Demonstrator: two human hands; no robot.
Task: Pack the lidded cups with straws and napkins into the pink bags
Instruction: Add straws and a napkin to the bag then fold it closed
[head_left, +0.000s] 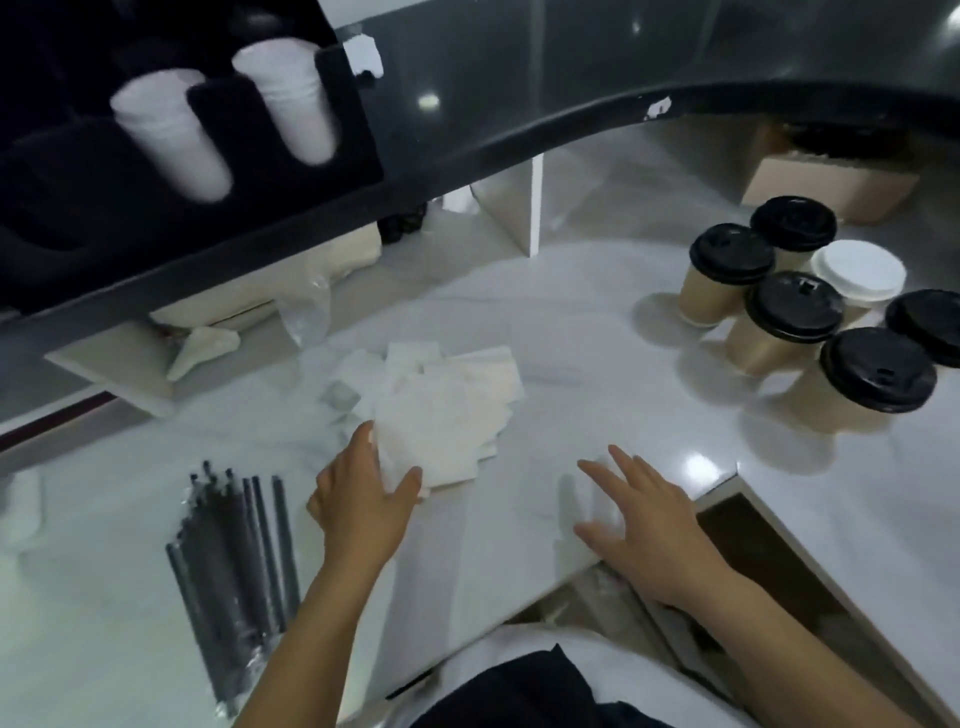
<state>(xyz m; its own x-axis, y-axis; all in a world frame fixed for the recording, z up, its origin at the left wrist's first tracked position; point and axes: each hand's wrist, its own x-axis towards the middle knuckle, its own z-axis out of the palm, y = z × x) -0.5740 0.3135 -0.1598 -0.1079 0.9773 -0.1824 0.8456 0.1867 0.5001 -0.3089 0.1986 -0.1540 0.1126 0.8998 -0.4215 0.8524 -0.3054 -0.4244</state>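
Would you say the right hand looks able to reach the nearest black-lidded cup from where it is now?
Probably yes. The right hand is open, holding nothing, and only bare white counter lies between it and the nearest black-lidded cup.

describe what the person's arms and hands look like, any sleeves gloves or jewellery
Both arms are bare from the bottom edge of the frame to the fingertips: no sleeves show on the forearms. The left hand and right hand wear no gloves, and no rings, watch or bracelets are visible. Nails look short, though blur hides finer detail.
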